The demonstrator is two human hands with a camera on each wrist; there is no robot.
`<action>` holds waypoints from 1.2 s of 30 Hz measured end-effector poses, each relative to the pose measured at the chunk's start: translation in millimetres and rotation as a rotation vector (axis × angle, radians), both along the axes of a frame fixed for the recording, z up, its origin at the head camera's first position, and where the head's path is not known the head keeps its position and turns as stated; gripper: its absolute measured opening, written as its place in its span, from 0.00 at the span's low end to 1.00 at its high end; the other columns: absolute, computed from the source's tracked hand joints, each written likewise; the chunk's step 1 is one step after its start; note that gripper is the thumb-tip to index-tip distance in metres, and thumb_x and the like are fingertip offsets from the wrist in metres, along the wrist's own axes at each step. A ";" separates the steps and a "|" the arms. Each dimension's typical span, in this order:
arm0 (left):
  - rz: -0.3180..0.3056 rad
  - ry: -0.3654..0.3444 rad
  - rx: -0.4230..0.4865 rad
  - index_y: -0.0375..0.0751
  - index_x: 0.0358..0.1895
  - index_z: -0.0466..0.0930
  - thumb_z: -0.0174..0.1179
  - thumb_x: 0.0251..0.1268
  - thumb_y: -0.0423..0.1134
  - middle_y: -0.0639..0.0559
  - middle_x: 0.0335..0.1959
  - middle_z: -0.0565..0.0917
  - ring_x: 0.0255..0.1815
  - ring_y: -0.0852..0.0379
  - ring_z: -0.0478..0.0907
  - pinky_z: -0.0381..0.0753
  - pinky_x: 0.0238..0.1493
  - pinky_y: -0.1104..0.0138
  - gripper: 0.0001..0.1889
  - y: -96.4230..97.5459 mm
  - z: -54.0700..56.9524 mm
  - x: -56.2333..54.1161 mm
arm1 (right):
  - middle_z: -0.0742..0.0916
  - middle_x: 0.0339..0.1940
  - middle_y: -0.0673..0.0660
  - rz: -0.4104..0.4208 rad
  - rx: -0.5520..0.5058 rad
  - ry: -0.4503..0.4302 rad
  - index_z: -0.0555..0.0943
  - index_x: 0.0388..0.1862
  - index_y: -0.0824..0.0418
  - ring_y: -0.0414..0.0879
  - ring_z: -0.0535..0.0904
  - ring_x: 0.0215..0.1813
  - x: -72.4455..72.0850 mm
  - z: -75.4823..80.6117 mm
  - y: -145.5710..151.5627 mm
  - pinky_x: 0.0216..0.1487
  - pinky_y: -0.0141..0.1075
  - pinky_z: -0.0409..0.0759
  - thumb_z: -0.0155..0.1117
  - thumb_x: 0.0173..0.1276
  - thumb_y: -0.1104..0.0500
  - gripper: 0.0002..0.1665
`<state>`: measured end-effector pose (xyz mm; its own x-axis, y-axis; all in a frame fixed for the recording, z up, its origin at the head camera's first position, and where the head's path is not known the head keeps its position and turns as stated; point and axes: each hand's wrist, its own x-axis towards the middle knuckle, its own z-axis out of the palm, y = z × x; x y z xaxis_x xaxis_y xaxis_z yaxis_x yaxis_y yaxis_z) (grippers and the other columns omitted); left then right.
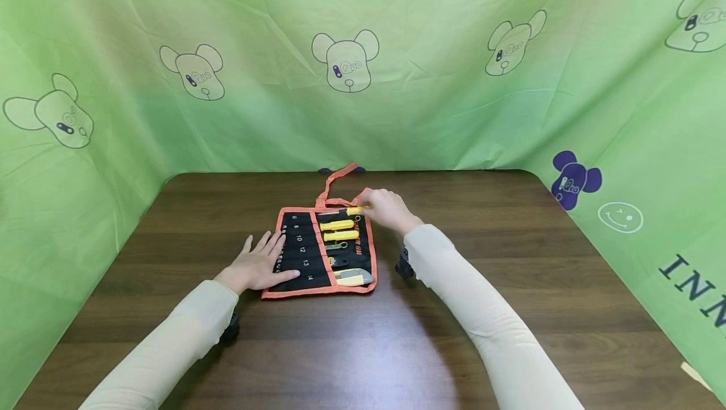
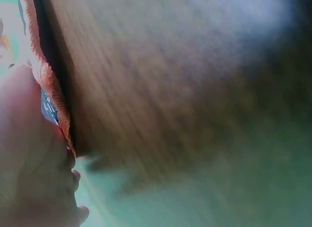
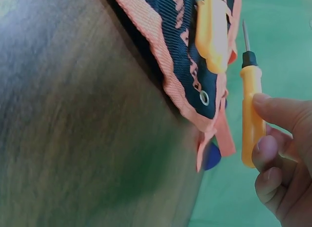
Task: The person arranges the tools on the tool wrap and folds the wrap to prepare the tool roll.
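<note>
On the table lies an unrolled black tool roll [image 1: 326,291] with orange edging and numbered pockets. My left hand [image 1: 258,268] rests on its left part, fingers spread; the left wrist view shows that hand [image 2: 29,154] along the orange edge. My right hand [image 1: 388,210] pinches a small screwdriver [image 3: 252,105] by its yellow handle, between thumb and fingers. Its thin shaft and black collar point left in the head view, over the top pocket. Below it, two yellow handles [image 1: 340,235], a small wrench [image 1: 337,245] and a yellow-grey utility knife [image 1: 353,278] sit in the pockets.
Orange tie straps [image 1: 334,182] extend from the roll's far edge. The brown wooden table [image 1: 482,233] reaches back to a green cloth backdrop [image 1: 431,120] printed with mouse heads. A black wrist camera [image 1: 404,265] hangs under the right sleeve.
</note>
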<state>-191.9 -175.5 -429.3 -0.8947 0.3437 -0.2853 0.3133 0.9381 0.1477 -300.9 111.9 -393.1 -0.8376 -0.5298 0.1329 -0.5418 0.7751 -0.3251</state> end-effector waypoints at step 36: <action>0.001 -0.008 0.005 0.34 0.72 0.42 0.37 0.58 0.73 0.39 0.73 0.42 0.71 0.41 0.38 0.32 0.64 0.43 0.51 -0.3 0.8 -0.2 | 0.84 0.48 0.55 0.040 -0.030 -0.055 0.83 0.48 0.59 0.47 0.79 0.48 3.8 -11.1 -33.2 0.45 0.40 0.77 0.60 0.65 0.64 0.13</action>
